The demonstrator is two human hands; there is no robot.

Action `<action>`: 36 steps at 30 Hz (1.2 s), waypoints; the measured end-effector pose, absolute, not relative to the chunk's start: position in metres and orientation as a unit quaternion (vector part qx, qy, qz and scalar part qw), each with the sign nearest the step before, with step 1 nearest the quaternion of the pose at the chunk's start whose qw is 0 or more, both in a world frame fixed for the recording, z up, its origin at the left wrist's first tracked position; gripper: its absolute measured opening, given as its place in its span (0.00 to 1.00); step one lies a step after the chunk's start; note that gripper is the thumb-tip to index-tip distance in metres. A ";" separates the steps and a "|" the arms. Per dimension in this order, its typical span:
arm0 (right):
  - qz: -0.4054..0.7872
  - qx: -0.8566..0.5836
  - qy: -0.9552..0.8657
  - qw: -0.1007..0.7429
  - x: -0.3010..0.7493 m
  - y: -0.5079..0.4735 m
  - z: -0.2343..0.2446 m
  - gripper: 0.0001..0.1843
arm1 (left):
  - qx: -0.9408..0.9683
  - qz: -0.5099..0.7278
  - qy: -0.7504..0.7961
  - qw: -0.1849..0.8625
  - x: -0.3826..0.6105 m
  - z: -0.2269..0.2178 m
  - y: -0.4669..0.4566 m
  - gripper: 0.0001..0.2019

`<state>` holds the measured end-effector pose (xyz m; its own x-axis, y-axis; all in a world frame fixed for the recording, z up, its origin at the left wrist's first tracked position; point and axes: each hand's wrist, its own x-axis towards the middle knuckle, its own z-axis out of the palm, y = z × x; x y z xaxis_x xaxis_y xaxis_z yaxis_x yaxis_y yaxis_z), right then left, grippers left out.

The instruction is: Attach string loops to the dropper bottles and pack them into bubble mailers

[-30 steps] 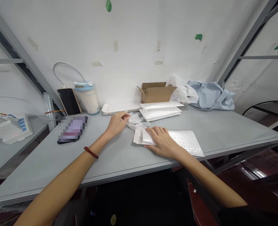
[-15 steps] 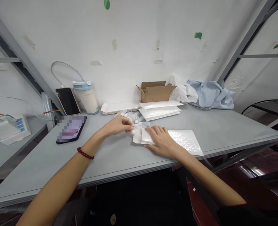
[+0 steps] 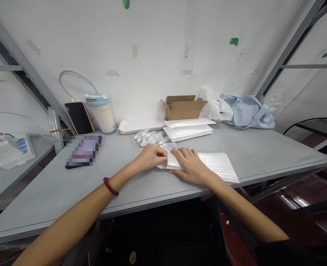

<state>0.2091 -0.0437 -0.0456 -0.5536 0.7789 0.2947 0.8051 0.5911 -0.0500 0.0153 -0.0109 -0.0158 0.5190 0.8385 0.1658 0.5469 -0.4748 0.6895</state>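
A white bubble mailer (image 3: 216, 165) lies flat near the front edge of the grey table (image 3: 69, 184). My right hand (image 3: 189, 165) rests flat on its left end, fingers stretched out. My left hand (image 3: 151, 156) is at the mailer's open left end, fingers pinched on a small clear packet that is mostly hidden by both hands. Just behind my hands lies a loose pile of small clear packets (image 3: 149, 136) with white pieces inside.
A stack of white mailers (image 3: 188, 130) and a cardboard box (image 3: 182, 107) stand at the back. A white bag (image 3: 215, 107) and blue cloth (image 3: 248, 111) lie right. A cup (image 3: 101, 114), phone (image 3: 79, 118) and dark device (image 3: 83, 151) sit left.
My left hand left the pile of packets and moved toward me and right, to the mailer's open end, carrying a small packet. My right hand stayed pressed on the mailer.
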 end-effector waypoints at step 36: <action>-0.047 -0.454 -0.880 0.133 0.207 -0.046 -0.042 0.28 | 0.709 0.302 0.488 0.410 -0.032 0.021 0.012 0.16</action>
<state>0.2067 -0.0462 -0.0423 -0.5519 0.7868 0.2763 0.8116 0.5829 -0.0386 -0.0321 0.0121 0.0210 0.3421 0.9392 0.0280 0.4437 -0.1878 0.8763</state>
